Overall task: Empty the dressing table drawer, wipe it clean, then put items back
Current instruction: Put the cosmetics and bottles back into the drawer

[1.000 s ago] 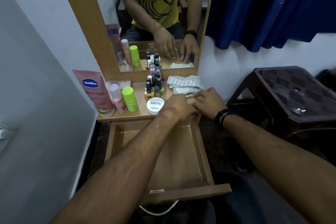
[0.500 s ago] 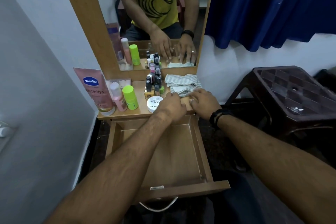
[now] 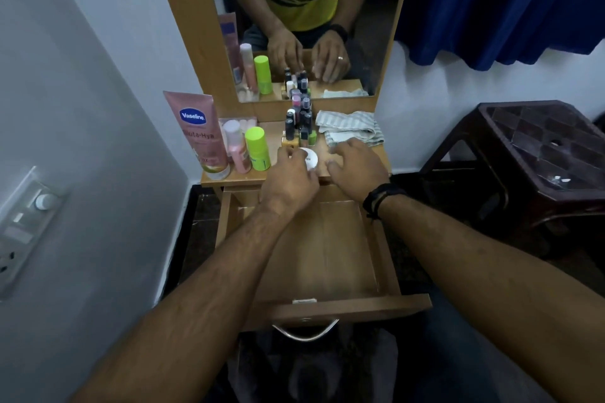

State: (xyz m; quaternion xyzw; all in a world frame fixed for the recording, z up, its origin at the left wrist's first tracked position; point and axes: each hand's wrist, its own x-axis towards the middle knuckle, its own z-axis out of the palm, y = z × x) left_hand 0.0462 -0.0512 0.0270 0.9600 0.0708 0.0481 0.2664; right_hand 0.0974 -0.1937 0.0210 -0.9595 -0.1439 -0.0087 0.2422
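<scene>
With the drawer (image 3: 322,249) pulled out and bare, the white round jar (image 3: 310,159) on the worktop (image 3: 324,154) is gripped by the left hand (image 3: 289,178), fingers curled over its rim. The right hand (image 3: 355,167) rests at 3 o'clock of the jar, fingers spread. The jar is best lifted straight, clear of the nail polish bottles (image 3: 299,123) at 12 o'clock, and set deep in the drawer.

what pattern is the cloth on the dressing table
The cloth is white with thin grey stripes, seen in the head view.
</scene>
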